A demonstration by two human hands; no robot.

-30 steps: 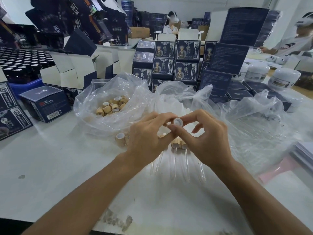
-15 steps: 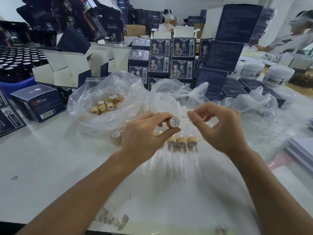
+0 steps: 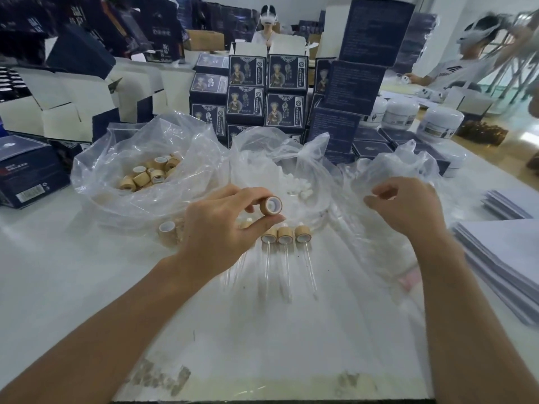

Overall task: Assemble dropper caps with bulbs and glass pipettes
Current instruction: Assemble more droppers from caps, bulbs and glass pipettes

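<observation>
above table [image 3: 87, 287], cap [image 3: 272, 206] in left grip [image 3: 221, 228]

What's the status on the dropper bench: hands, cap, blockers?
Left hand pinches bamboo cap, bulb seated, no pipette. Right hand empty, over clear bag. Three finished droppers below. Nothing in the way.

The left hand [image 3: 221, 225] covers the far end of the cap [image 3: 271, 206] it pinches and part of the assembled droppers [image 3: 284, 237] lying behind it. Through the clear bag [image 3: 393, 182], whether the right hand's [image 3: 408, 208] curled fingers hold anything cannot be told. The tabletop [image 3: 73, 272] is cut off at the lower edge.
</observation>
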